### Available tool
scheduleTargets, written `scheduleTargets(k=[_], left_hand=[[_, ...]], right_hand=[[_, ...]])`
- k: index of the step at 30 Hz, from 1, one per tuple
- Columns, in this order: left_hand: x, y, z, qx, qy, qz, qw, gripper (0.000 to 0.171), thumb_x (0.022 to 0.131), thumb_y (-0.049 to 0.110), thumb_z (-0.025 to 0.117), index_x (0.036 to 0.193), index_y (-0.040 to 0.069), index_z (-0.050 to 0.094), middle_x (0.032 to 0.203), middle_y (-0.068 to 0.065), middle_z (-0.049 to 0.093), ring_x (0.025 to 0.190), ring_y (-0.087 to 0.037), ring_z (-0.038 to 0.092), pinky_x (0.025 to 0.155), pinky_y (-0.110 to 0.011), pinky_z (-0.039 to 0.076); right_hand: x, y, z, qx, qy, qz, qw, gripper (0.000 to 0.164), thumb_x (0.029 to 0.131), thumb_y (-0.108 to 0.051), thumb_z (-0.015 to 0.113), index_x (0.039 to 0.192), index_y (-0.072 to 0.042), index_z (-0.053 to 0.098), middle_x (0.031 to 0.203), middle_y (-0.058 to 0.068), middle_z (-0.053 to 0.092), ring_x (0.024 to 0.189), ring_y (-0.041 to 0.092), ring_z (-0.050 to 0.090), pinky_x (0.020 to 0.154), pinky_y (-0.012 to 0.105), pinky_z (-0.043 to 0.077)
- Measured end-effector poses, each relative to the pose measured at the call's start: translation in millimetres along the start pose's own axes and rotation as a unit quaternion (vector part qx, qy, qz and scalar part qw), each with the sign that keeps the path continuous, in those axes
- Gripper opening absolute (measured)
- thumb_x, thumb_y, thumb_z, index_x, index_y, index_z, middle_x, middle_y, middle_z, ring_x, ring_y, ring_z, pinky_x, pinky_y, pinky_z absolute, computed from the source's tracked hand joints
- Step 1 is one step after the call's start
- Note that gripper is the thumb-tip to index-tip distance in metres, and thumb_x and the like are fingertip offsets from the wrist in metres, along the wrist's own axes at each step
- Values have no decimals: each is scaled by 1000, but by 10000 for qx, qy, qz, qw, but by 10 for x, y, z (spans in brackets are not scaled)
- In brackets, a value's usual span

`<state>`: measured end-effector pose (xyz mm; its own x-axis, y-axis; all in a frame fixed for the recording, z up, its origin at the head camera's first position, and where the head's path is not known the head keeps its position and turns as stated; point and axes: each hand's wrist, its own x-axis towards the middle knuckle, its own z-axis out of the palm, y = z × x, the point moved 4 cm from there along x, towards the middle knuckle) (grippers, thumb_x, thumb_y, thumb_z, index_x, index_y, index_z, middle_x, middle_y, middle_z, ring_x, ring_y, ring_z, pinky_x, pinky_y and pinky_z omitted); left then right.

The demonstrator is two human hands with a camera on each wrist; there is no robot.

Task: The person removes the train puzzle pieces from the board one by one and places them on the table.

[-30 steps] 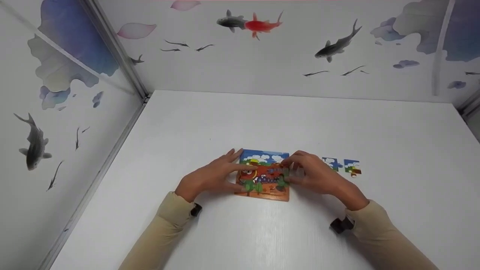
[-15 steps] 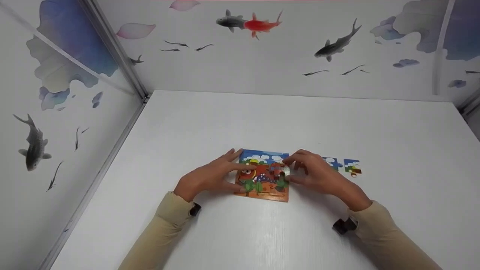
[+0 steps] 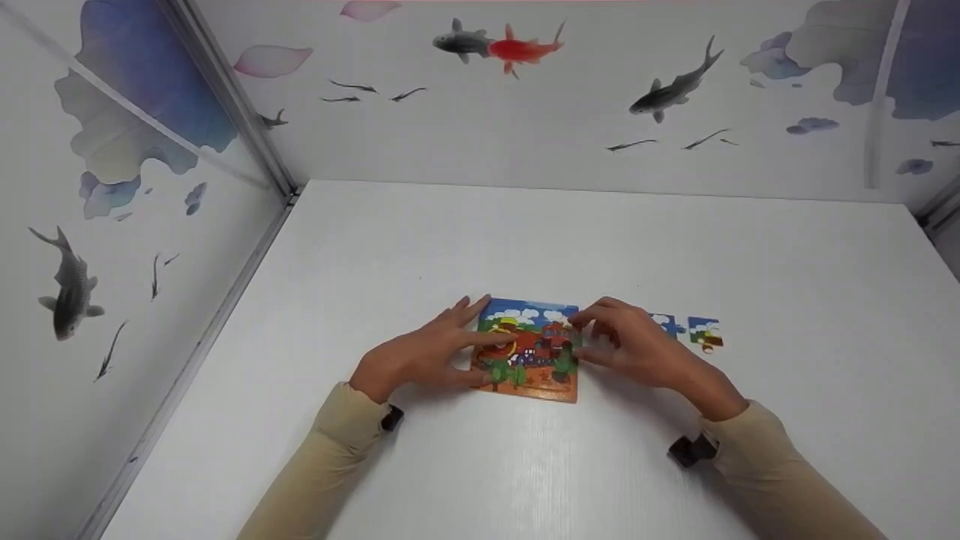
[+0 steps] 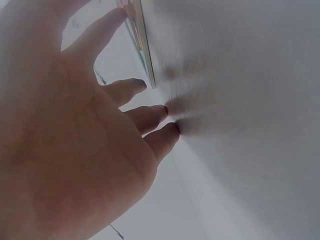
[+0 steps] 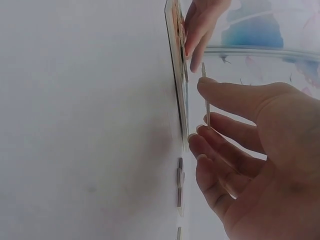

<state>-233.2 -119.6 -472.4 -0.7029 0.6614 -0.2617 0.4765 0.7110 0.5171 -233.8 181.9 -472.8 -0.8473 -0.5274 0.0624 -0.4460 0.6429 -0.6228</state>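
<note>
Pinching a thin piece, right fingers, left fingers spread, puzzle board half-hidden

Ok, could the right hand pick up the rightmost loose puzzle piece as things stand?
Probably not: the right hand pinches another piece. Otherwise the rightmost piece lies uncovered on the table, close by, so the way looks free once that hand empties.

A glossy puzzle board lies on a smooth, faintly shiny tabletop; matt cloth sleeves, metallic-looking rail.
</note>
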Motion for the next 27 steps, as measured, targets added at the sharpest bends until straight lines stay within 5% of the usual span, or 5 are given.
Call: scheduleTargets(k=[13, 27], left_hand=[[18, -29, 3, -178, 18, -399, 9990, 69, 97, 45, 80, 159, 52, 49, 185, 4, 8, 172, -31, 0, 134, -64, 24], [1, -6, -17, -197, 13, -295, 9994, 72, 97, 43, 81, 160, 51, 48, 185, 0, 10, 172, -34, 0, 133, -66, 26]], right_hand=[[-6, 1, -83, 176, 240, 55, 9995, 42, 98, -15, 82, 138, -10, 72, 123, 3, 70, 99, 22, 63, 76, 26, 53], [-61, 23, -138, 214, 376, 32, 9991, 43, 99, -13, 81, 141, -12, 70, 127, 5, 68, 98, 20, 66, 75, 27, 55]])
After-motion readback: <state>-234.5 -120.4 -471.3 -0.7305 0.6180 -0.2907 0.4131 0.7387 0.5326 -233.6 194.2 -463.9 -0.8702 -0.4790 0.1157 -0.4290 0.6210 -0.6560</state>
